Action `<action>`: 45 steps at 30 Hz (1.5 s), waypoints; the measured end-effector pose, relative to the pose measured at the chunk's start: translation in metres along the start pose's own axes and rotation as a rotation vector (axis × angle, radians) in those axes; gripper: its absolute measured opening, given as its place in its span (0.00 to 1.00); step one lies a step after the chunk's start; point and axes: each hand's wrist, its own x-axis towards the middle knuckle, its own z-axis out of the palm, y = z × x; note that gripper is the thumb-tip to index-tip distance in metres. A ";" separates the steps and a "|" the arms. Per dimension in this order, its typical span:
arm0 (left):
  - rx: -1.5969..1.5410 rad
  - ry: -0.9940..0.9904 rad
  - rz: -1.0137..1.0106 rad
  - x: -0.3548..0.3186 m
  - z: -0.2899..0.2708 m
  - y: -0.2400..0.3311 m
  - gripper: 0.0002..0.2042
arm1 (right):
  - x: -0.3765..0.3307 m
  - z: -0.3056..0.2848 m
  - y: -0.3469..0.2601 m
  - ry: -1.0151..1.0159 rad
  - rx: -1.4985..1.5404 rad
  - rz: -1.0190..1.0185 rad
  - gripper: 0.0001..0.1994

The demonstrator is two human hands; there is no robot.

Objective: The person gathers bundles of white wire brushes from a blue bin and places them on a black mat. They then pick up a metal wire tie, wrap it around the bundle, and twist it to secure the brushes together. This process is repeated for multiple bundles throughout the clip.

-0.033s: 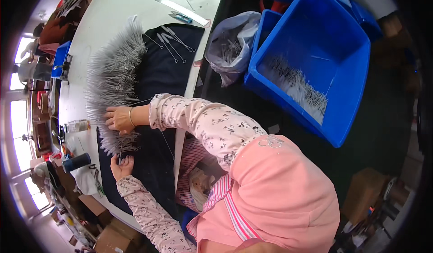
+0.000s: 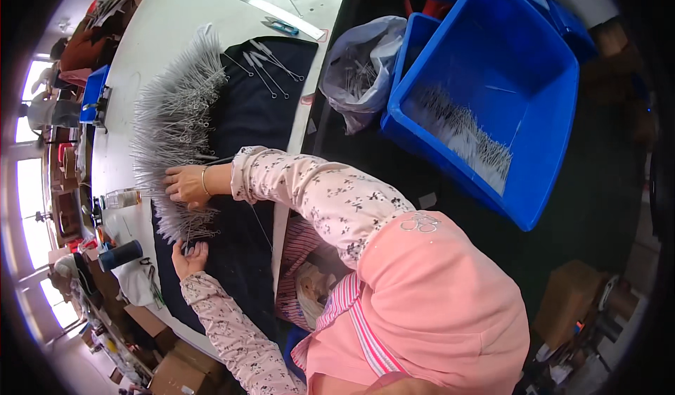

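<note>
A long curved pile of thin wire brushes [image 2: 179, 113], with pale bristles and looped wire ends, lies along a dark cloth [image 2: 246, 128] on the white table. My right hand [image 2: 186, 185] rests on the near part of the pile, fingers loosely spread over the brushes. Palm up at the pile's near end, my left hand [image 2: 190, 261] has its thumb and fingertips around the end of a wire brush; its exact hold is partly hidden. A few separate brushes [image 2: 266, 68] lie on the far part of the cloth.
To the right, a large blue bin [image 2: 541, 71] holds more brushes, beside a plastic bag [image 2: 334, 92] of similar pieces. Blue-handled snips [image 2: 281, 26] and a flat pale strip [image 2: 281, 15] lie on the far table. A dark spool [image 2: 121, 254] and a jar [image 2: 123, 198] stand left.
</note>
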 end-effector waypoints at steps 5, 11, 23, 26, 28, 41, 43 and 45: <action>0.089 0.179 0.031 0.030 0.012 0.008 0.24 | -0.015 0.016 -0.004 0.237 0.035 -0.049 0.20; 0.103 -0.036 0.031 0.021 0.043 0.001 0.15 | -0.009 0.004 -0.003 0.023 0.197 0.010 0.25; -0.108 -0.160 0.051 0.015 0.061 -0.004 0.10 | -0.008 0.009 -0.005 -0.040 0.151 0.023 0.24; -0.155 -0.238 0.155 0.033 0.047 -0.008 0.10 | -0.003 0.005 -0.011 -0.052 0.143 -0.002 0.24; -0.191 -0.298 0.125 0.030 0.054 -0.010 0.10 | -0.003 0.003 -0.008 -0.046 0.151 0.012 0.24; -0.153 -0.401 0.165 0.049 0.023 -0.012 0.12 | 0.003 0.000 -0.011 -0.068 0.159 -0.003 0.26; -0.143 -0.454 0.156 0.045 0.028 -0.010 0.07 | 0.006 0.002 -0.011 -0.028 0.196 0.012 0.24; -0.109 -0.357 0.183 0.038 0.039 -0.012 0.07 | 0.004 -0.001 -0.010 -0.073 0.163 0.047 0.25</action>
